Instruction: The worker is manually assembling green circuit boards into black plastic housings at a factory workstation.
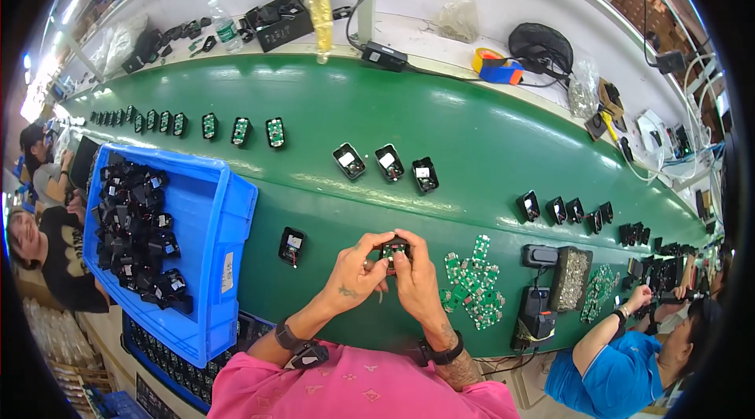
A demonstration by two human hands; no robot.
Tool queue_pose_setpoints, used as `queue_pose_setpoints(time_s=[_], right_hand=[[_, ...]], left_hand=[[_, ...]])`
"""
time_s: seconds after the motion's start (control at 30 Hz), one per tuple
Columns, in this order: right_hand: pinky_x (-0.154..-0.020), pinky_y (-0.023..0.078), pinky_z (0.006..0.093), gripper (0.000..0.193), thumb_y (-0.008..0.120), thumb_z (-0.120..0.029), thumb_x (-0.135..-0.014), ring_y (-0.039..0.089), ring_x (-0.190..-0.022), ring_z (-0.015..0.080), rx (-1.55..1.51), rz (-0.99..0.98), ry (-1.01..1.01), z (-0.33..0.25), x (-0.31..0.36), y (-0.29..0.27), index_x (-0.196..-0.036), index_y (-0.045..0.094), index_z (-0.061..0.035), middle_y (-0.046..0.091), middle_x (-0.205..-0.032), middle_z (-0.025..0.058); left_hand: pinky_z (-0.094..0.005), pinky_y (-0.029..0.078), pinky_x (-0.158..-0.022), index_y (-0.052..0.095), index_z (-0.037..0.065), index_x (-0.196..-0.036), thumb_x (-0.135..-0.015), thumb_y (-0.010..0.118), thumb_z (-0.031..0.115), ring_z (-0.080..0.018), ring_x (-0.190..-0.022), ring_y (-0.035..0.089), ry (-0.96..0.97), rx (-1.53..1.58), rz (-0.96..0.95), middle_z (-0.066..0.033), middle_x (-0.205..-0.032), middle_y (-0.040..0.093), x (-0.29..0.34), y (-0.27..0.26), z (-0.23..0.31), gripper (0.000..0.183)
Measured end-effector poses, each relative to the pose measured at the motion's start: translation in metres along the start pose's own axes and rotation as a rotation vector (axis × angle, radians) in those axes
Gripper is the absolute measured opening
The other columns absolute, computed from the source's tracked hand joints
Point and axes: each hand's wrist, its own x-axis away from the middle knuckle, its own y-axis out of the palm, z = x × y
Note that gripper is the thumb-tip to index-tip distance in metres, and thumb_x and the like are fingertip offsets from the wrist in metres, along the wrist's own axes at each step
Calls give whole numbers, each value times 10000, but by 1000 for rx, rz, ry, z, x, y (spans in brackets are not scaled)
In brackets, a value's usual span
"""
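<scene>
Both my hands meet over the green table in front of me, around a small black plastic housing [385,247] with a green circuit board [397,249] in its opening. My left hand [351,276] is closed on the housing's left side. My right hand [417,284] wraps the other side, its thumb on the board. To the left lies another open black housing [293,245] with a white part and wires inside. A loose pile of green circuit boards [474,285] spreads just right of my right hand.
A blue crate [228,262] of black housings stands at the left. Beyond my hands, three open housings [389,161] sit in a row; board-fitted housings [274,132] line the far left. At right are a black device [536,315] and a person in a blue shirt [609,364].
</scene>
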Motion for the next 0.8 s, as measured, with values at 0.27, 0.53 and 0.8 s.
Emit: queue_pose_setpoints(time_s=[0.27, 0.53, 0.8], right_hand=[[-750, 556, 369, 323, 485, -104, -1022, 688, -861, 266, 32, -104, -29, 1, -29, 22, -1335, 483, -25, 667, -1008, 181], [-758, 536, 367, 331, 478, -102, -1012, 677, -832, 300, 55, -1, -259, -12, -32, 37, -1335, 509, -34, 664, -1037, 186], [-571, 523, 379, 352, 586, 1, -848, 640, -656, 306, 166, 159, -802, -23, -20, 21, -1200, 580, 13, 655, -870, 168]], left_hand=[[-281, 595, -575, 464, -4, -1347, -934, 521, -28, -187, -698, 713, -26, 112, 89, -184, -1159, 640, -8, -29, -9, 417], [-269, 592, -577, 457, -39, -1335, -938, 519, -50, -181, -731, 709, 202, -94, 224, -196, -1136, 645, 2, -25, 10, 401], [-372, 616, -703, 540, 9, -1243, -875, 624, -5, -368, -870, 728, 828, -461, 233, -291, -1129, 656, 11, -23, 26, 377]])
